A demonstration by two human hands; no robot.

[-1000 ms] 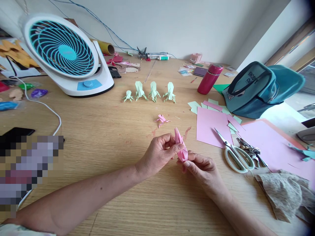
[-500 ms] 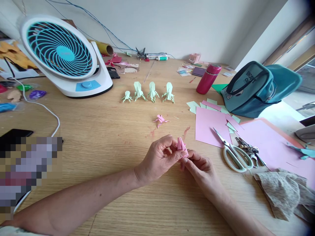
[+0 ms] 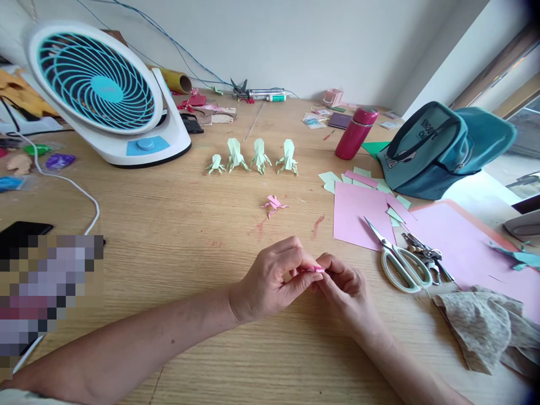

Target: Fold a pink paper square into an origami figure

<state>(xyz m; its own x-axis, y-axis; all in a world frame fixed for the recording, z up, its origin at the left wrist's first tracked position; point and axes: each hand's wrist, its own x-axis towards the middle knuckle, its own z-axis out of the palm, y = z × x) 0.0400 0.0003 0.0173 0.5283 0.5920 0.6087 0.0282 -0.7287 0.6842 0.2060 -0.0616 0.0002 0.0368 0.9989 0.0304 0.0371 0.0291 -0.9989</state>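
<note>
Between the fingertips of both hands is a small piece of folded pink paper (image 3: 317,270), mostly covered by the fingers. My left hand (image 3: 276,274) pinches it from the left, thumb below and index finger over the top. From the right, my right hand (image 3: 343,282) grips its other end between thumb and fingers. Just beyond the hands a pink origami figure with thin legs (image 3: 274,205) lies on the wooden table (image 3: 189,253). Farther back stands a row of several pale green origami figures (image 3: 259,154), one smaller than the others.
White-handled scissors (image 3: 400,264), keys (image 3: 428,256), pink paper sheets (image 3: 358,214) and a crumpled cloth (image 3: 478,326) lie to the right. Behind them are a red flask (image 3: 356,134) and a teal bag (image 3: 439,149). A fan (image 3: 105,95) and a phone (image 3: 21,236) are on the left.
The folded pink paper stood up visibly above the fingers before; now it is tilted flat and mostly hidden. My left fingers have closed over it, and the right fingers have shifted.
</note>
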